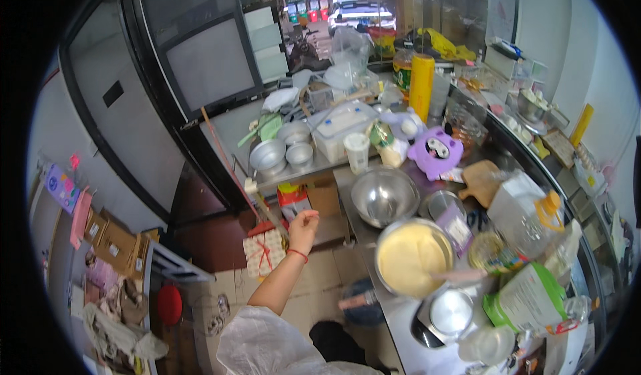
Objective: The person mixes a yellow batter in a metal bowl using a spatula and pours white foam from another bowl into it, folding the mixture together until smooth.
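My left hand [303, 229], with a red string at the wrist, is held over the floor left of the steel counter, its fingers curled together and nothing visible in them. My right hand is out of view. On the counter, a metal bowl of smooth pale-yellow mixture [408, 257] has a blurred pink utensil [458, 275] lying across its right side. Behind it stands a wide steel bowl [384, 194] with nothing visible inside. A kitchen scale [443, 317] with a round metal top sits in front of the mixture.
A green-and-white bag [526, 300], a large plastic bottle [526, 219] and a wooden board [483, 182] crowd the counter's right. Round metal pans [268, 157] and a lidded plastic box [338, 129] stand at the back. A blue bin [363, 310] is on the floor beside the counter.
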### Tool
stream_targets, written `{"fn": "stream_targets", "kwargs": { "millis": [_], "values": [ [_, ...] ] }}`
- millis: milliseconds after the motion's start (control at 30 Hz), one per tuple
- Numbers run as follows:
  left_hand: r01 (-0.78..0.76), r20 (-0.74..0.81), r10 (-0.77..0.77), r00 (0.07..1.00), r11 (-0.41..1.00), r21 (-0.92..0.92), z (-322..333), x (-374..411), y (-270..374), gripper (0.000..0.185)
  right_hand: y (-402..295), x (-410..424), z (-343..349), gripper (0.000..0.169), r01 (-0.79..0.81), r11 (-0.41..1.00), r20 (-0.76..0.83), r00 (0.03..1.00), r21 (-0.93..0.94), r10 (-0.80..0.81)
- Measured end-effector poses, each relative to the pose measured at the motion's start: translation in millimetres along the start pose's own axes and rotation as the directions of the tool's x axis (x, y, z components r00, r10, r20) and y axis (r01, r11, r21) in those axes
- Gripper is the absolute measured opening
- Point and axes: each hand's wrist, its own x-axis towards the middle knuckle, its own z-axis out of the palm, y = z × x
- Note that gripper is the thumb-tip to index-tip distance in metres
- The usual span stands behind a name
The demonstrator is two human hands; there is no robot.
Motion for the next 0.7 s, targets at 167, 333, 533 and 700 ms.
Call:
{"fn": "stream_targets", "kwargs": {
  "millis": [167,333,533,700],
  "values": [
    [-0.247,-0.093,0.418,0.904,0.686,0.685,-24.3,216.3,-45.5,0.025,-33.7,-17.4,106.8,0.022,-0.141,0.988,0.034,0.989,-0.068,0.144],
    [0.102,-0.139,0.040,0.989,0.488,0.867,-29.5,324.6,-26.3,0.044,-101.2,-54.9,191.7,0.034,-0.274,0.942,0.310,0.894,-0.191,0.323],
    [0.122,-0.004,-0.272,0.962,0.415,0.902,-24.3,377.3,-31.8,0.051,-119.9,-63.6,244.9,0.038,-0.215,0.922,0.241,0.923,-0.321,0.299],
    [0.072,0.077,-0.260,0.963,0.519,0.852,-24.1,416.2,-80.2,0.037,-179.3,-10.4,355.2,0.030,-0.091,0.859,0.411,0.849,-0.504,0.331]
  ]
}}
